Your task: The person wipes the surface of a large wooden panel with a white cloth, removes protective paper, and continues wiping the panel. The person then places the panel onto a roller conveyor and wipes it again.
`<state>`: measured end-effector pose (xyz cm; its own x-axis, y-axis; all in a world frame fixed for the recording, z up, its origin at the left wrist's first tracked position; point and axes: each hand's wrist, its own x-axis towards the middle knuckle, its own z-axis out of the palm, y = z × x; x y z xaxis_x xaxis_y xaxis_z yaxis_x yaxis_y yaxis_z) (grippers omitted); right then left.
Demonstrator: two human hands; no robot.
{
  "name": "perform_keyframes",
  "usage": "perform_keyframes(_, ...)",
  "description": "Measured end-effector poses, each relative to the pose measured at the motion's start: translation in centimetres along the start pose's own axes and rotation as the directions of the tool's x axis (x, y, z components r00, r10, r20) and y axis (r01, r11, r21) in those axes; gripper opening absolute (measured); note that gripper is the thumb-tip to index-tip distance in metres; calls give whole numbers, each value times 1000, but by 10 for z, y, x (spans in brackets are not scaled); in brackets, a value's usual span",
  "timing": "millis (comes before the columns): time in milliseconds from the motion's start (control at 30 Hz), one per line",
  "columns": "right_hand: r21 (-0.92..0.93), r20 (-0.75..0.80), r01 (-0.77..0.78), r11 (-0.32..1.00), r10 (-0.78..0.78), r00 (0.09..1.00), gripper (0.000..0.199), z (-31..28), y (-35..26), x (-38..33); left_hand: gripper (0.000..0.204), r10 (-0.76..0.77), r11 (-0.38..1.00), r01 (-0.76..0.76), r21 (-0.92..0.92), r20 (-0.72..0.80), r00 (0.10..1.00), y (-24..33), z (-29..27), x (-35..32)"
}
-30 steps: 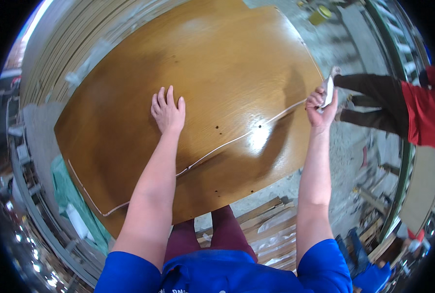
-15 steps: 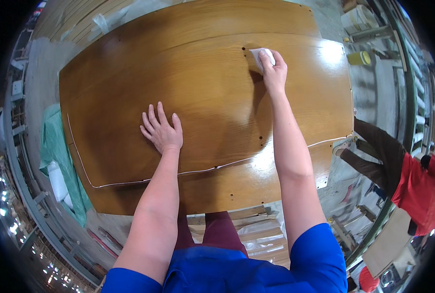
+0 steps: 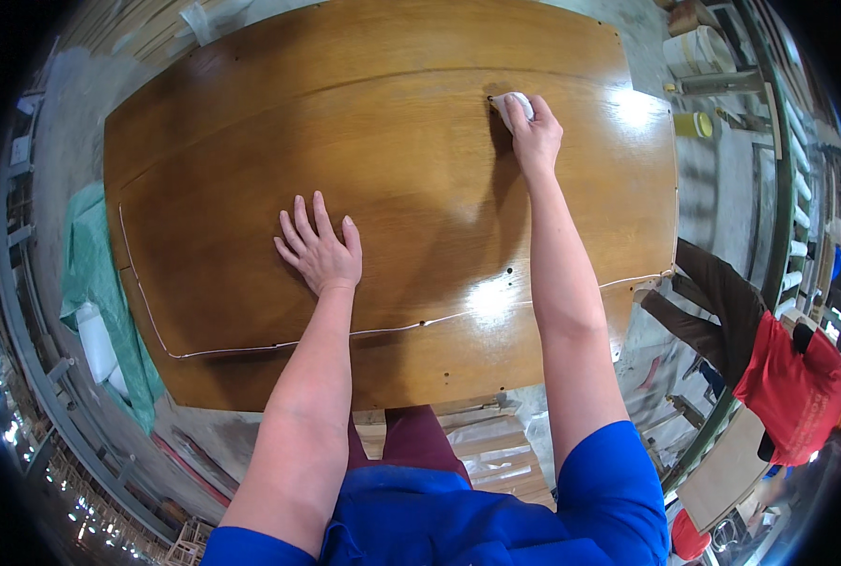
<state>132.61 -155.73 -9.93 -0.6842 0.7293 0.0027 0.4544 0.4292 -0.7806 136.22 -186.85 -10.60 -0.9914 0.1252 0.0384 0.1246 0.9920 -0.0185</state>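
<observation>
A large brown varnished wood panel [image 3: 411, 208] lies flat in front of me, overlapping another brown panel [image 3: 411, 368] nearer my body. My left hand [image 3: 321, 250] rests palm down on the upper panel, fingers spread, holding nothing. Near its far right part, my right hand [image 3: 538, 137] grips a white folded cloth [image 3: 512, 109]. The cloth's pointed corner reaches a small dark hole [image 3: 490, 98] in the panel; whether it goes in, I cannot tell. Another dark hole [image 3: 510, 271] shows closer to me. A thin white line [image 3: 383, 332] follows the upper panel's near and left edges.
At the right, a person in red [image 3: 789, 387] and dark trousers stands close to the panel's corner. Beyond the right edge are a yellow container [image 3: 692, 124] and a white bucket [image 3: 697, 54]. Green sheeting [image 3: 109, 283] lies at the left. Wooden slats [image 3: 505, 462] lie below the panels.
The view has shifted slightly. My right hand with the cloth has moved a little, bringing the cloth's corner onto the hole. My left hand stays spread on the panel.
</observation>
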Motion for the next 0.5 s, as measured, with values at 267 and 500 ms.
perform_keyframes(267, 27, -14, 16, 999, -16, 1000, 35, -12, 16, -24, 55, 19, 1000, -19, 4, -42, 999, 0, 3, -2)
perform_keyframes(500, 100, 12, -20, 995, 19, 1000, 33, -29, 27, -69, 54, 10, 1000, -10, -1, -66, 998, -2, 10, -3)
